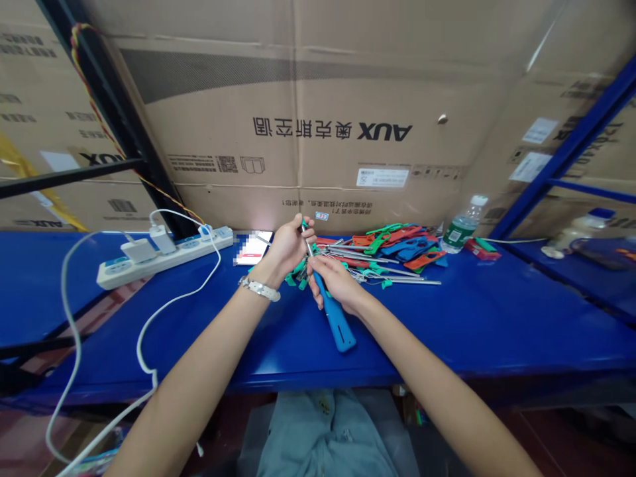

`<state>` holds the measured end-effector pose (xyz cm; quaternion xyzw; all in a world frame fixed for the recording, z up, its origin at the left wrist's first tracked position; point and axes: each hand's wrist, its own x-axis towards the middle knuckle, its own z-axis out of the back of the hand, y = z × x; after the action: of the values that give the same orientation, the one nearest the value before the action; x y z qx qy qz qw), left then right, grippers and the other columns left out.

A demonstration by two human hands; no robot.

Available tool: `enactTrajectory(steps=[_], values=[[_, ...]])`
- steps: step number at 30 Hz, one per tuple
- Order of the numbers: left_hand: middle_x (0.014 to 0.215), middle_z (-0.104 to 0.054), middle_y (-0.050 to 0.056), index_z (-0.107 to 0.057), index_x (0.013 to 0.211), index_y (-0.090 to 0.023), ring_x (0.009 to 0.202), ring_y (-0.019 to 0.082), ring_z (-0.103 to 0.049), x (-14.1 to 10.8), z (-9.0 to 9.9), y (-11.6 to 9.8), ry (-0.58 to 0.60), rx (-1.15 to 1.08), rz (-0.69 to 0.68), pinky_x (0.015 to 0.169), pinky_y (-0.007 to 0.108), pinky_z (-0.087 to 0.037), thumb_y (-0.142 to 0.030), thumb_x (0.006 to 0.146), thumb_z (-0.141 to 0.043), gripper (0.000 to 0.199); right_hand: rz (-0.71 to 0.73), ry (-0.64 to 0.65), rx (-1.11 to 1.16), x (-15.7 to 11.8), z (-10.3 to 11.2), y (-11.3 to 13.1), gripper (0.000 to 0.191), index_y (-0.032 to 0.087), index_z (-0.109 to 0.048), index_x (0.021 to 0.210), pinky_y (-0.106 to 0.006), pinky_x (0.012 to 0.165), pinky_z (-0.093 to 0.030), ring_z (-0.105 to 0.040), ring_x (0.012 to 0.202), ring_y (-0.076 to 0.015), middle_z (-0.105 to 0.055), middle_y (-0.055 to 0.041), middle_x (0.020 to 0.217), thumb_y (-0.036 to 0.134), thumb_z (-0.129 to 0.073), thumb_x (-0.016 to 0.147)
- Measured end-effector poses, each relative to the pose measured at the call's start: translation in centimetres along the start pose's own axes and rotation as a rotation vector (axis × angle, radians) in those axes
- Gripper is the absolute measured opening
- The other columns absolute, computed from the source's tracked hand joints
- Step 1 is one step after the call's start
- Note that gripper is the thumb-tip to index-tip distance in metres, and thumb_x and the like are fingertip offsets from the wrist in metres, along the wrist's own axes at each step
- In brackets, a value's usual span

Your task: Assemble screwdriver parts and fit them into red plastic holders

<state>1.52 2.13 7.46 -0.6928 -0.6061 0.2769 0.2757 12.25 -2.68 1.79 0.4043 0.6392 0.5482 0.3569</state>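
Note:
A blue-handled tool (338, 328) with a thin metal rod slants over the blue table, its wide end toward me. My right hand (332, 278) is closed round it where the rod meets the handle. At the rod's far end, my left hand (291, 244) pinches a small green tip (305, 226). Behind and right of my hands lies a pile of metal rods (348, 252) with green tips. Orange and blue plastic handles (410, 247) lie heaped at the pile's right.
A white power strip (186, 252) with plugs and cables lies at the left. A water bottle (460, 228) stands right of the pile, by a red-green box (481, 249). Large cardboard boxes (298, 159) rise behind the blue table (447, 331). Another bottle (579, 232) is at the far right.

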Motion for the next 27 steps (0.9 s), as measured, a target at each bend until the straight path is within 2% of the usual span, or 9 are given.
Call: enactTrajectory(steps=[5, 9, 12, 15, 17, 19, 21, 24, 27], values=[[0.061, -0.043, -0.008, -0.048, 0.080, -0.018, 0.036, 0.002, -0.024, 0.0, -0.5, 0.7, -0.080, -0.006, -0.150, 0.034, 0.015, -0.017, -0.031, 0.111, -0.043, 0.033, 0.034, -0.021, -0.036, 0.3, -0.2, -0.3, 0.030, 0.023, -0.047, 0.083, -0.020, 0.032, -0.044, -0.048, 0.032, -0.0112, -0.055, 0.0083, 0.045, 0.045, -0.050, 0.102], [0.056, -0.035, -0.010, -0.048, 0.082, -0.020, 0.036, 0.004, -0.021, 0.3, -0.1, 1.0, -0.055, 0.004, -0.212, 0.034, 0.017, -0.017, -0.039, 0.110, -0.045, 0.034, 0.029, -0.001, -0.073, 0.2, -0.2, -0.4, 0.031, 0.023, -0.048, 0.082, -0.020, 0.032, -0.044, -0.049, 0.032, -0.0111, -0.055, 0.0086, 0.045, 0.047, -0.051, 0.102], [0.063, -0.049, -0.006, -0.051, 0.080, -0.020, 0.041, 0.005, -0.034, 1.4, 0.9, 0.4, -0.003, 0.089, -0.263, 0.039, 0.018, -0.029, -0.043, 0.106, -0.054, 0.035, 0.003, 0.035, -0.070, -0.3, -0.2, -0.3, 0.031, 0.023, -0.049, 0.082, -0.020, 0.032, -0.044, -0.050, 0.032, -0.0116, -0.055, 0.0079, 0.046, 0.047, -0.052, 0.101], [0.082, -0.066, 0.003, -0.057, 0.077, -0.019, 0.065, 0.010, -0.059, 3.0, 2.5, -1.1, -0.015, 0.313, -0.397, 0.060, 0.021, -0.048, -0.041, 0.103, -0.058, 0.034, -0.023, 0.048, -0.050, -0.5, 0.1, 0.0, 0.032, 0.022, -0.051, 0.083, -0.021, 0.033, -0.045, -0.050, 0.033, -0.0118, -0.057, 0.0069, 0.047, 0.050, -0.056, 0.098], [0.087, -0.067, 0.004, -0.062, 0.080, -0.018, 0.073, 0.011, -0.061, 3.9, 4.0, -2.1, -0.040, 0.525, -0.524, 0.065, 0.022, -0.048, -0.036, 0.103, -0.057, 0.030, -0.013, -0.021, -0.011, -0.4, 0.7, 0.3, 0.030, 0.022, -0.052, 0.083, -0.022, 0.033, -0.046, -0.050, 0.033, -0.0121, -0.056, 0.0066, 0.047, 0.049, -0.057, 0.097], [0.087, -0.066, 0.004, -0.068, 0.089, -0.018, 0.072, 0.013, -0.060, 4.4, 5.6, -2.5, -0.017, 0.713, -0.576, 0.065, 0.023, -0.048, -0.038, 0.102, -0.057, 0.026, 0.025, -0.123, 0.046, -0.1, 1.4, 0.6, 0.028, 0.022, -0.052, 0.084, -0.023, 0.034, -0.046, -0.050, 0.034, -0.0124, -0.056, 0.0066, 0.047, 0.047, -0.057, 0.096], [0.086, -0.066, 0.005, -0.072, 0.100, -0.018, 0.074, 0.016, -0.059, 4.3, 7.1, -2.0, 0.075, 0.965, -0.606, 0.069, 0.027, -0.050, -0.040, 0.101, -0.057, 0.027, 0.069, -0.208, 0.102, 0.1, 2.1, 0.9, 0.026, 0.023, -0.052, 0.084, -0.024, 0.035, -0.046, -0.050, 0.034, -0.0125, -0.055, 0.0067, 0.048, 0.046, -0.058, 0.095], [0.095, -0.065, 0.006, -0.075, 0.108, -0.018, 0.089, 0.021, -0.061, 3.5, 8.6, -0.4, 0.220, 1.333, -0.681, 0.088, 0.035, -0.052, -0.038, 0.100, -0.057, 0.028, 0.112, -0.289, 0.138, 0.4, 2.8, 1.1, 0.026, 0.023, -0.053, 0.085, -0.025, 0.035, -0.045, -0.049, 0.035, -0.0130, -0.055, 0.0063, 0.049, 0.047, -0.059, 0.093], [0.095, -0.059, 0.006, -0.072, 0.122, -0.017, 0.093, 0.022, -0.061, 2.9, 9.2, 0.8, 0.316, 1.454, -0.671, 0.096, 0.038, -0.050, -0.033, 0.101, -0.052, 0.033, 0.143, -0.323, 0.124, 0.5, 2.8, 0.8, 0.029, 0.023, -0.054, 0.085, -0.026, 0.036, -0.045, -0.050, 0.036, -0.0137, -0.055, 0.0055, 0.049, 0.051, -0.061, 0.092]])
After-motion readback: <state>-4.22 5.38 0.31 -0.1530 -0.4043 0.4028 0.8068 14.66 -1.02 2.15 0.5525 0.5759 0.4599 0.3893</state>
